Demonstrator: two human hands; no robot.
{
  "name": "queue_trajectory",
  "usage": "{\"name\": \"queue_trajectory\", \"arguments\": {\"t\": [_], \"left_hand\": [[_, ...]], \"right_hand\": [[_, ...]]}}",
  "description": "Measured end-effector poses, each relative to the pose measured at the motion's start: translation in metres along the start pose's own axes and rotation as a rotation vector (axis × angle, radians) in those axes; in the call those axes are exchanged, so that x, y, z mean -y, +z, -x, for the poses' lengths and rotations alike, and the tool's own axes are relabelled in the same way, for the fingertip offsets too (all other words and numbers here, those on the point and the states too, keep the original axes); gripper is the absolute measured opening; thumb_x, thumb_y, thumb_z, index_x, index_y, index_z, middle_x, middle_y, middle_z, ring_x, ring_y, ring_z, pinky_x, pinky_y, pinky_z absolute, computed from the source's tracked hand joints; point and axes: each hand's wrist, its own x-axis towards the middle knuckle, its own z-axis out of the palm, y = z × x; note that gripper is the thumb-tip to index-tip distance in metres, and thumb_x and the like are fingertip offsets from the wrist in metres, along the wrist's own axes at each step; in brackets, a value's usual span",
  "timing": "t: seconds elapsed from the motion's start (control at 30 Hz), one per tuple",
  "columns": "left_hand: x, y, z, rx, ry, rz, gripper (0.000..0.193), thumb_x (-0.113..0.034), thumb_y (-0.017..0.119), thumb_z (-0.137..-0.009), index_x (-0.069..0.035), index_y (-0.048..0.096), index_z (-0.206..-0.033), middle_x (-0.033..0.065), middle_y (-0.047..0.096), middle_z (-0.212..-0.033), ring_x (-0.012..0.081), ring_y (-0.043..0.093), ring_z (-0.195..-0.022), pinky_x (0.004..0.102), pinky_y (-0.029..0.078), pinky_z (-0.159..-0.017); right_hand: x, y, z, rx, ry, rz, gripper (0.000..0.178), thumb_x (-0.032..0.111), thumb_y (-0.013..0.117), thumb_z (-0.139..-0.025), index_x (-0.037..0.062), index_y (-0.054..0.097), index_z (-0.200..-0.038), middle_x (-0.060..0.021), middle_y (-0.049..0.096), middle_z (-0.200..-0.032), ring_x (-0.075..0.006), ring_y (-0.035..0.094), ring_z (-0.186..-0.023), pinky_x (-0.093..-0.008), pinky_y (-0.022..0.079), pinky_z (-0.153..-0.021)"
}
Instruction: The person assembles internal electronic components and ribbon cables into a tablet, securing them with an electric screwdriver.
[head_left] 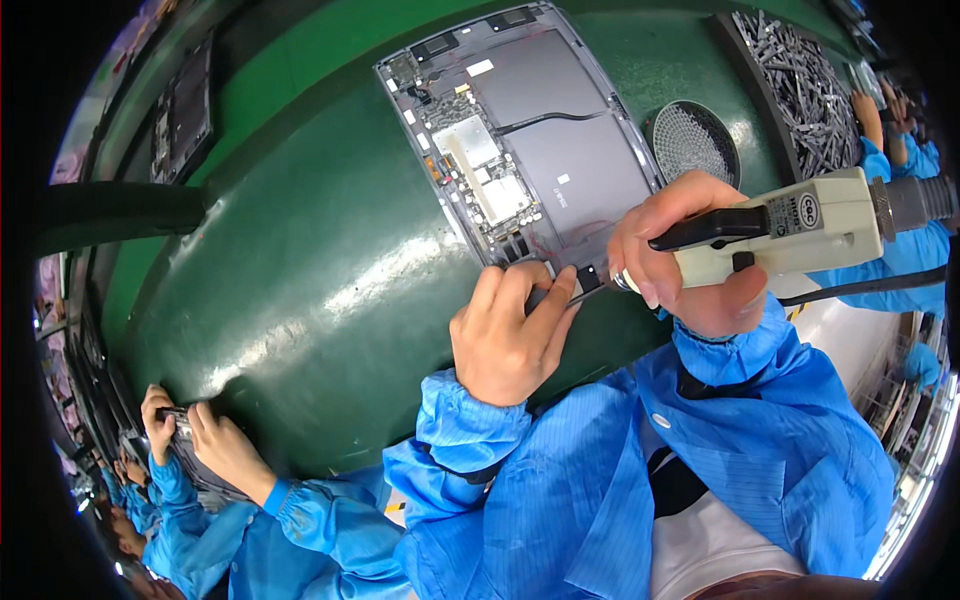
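Note:
An opened tablet-like device lies on the green bench, its circuit board and flat grey battery area exposed. My right hand is wrapped round a cream-coloured electric screwdriver with a black lever, held roughly level. The tool's tip end is close to the device's near right corner; the bit itself is hidden. My left hand pinches at the device's near edge, thumb and fingers together around a small dark part whose kind I cannot make out. A black cable lies across the device.
Right of the device stands a round dish with a dimpled, grid-like inside. Beyond it a dark tray holds many thin dark strips. A co-worker's hands hold another device at lower left. Another dark device lies at far left, near a dark post.

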Motion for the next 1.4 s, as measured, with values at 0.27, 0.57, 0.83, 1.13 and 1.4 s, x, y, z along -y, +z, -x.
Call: {"name": "queue_trajectory", "arguments": {"t": [0.27, 0.57, 0.83, 1.13, 1.4], "left_hand": [[-0.003, 0.001, -0.001, 0.001, -0.053, 0.021, 0.029, -0.005, 0.076, -0.056, -0.007, 0.068, -0.084, 0.0025, 0.052, -0.08, 0.0196, 0.052, -0.068, 0.0317, 0.044, -0.051], [-0.002, -0.001, 0.0, -0.004, 0.015, -0.012, 0.029, -0.009, 0.074, -0.06, -0.008, 0.068, -0.089, 0.0004, 0.052, -0.082, 0.0157, 0.05, -0.068, 0.0277, 0.042, -0.046], [-0.007, -0.002, -0.003, 0.007, -0.026, 0.003, 0.034, -0.004, 0.076, -0.056, -0.006, 0.069, -0.09, 0.0061, 0.054, -0.08, 0.024, 0.052, -0.069, 0.0327, 0.042, -0.057], [-0.012, 0.0, -0.004, 0.057, 0.022, -0.062, 0.033, -0.003, 0.078, -0.059, -0.005, 0.07, -0.091, 0.0066, 0.052, -0.079, 0.0209, 0.047, -0.065, 0.0303, 0.037, -0.054], [-0.01, 0.004, 0.001, 0.065, 0.009, -0.084, 0.034, -0.003, 0.078, -0.06, -0.004, 0.07, -0.093, 0.0053, 0.049, -0.08, 0.0168, 0.041, -0.062, 0.0275, 0.029, -0.05]], "right_hand": [[0.002, 0.001, 0.006, 0.029, 0.031, -0.041, 0.067, 0.05, 0.073, -0.072, -0.0061, 0.052, -0.102, -0.0019, 0.053, -0.063, -0.0085, 0.052, -0.063, -0.0219, 0.044, -0.058], [-0.014, -0.019, -0.002, 0.415, -0.339, 0.29, 0.066, 0.047, 0.079, -0.066, -0.0074, 0.055, -0.093, -0.0039, 0.058, -0.06, -0.0168, 0.057, -0.054, -0.0322, 0.05, -0.058], [0.005, -0.013, 0.009, -0.006, 0.008, 0.151, 0.078, 0.061, 0.06, -0.077, -0.0096, 0.05, -0.109, -0.0016, 0.051, -0.055, -0.0119, 0.051, -0.05, -0.031, 0.047, -0.055], [0.024, -0.101, -0.028, -0.516, -0.411, 0.166, 0.051, 0.042, 0.05, -0.09, -0.0092, 0.053, -0.097, -0.0033, 0.048, -0.054, -0.0118, 0.049, -0.049, -0.03, 0.048, -0.059], [0.021, -0.101, -0.026, -0.526, -0.334, 0.182, 0.037, 0.029, 0.062, -0.082, -0.0065, 0.056, -0.092, -0.0041, 0.049, -0.052, -0.0121, 0.052, -0.05, -0.0311, 0.052, -0.064]]}}
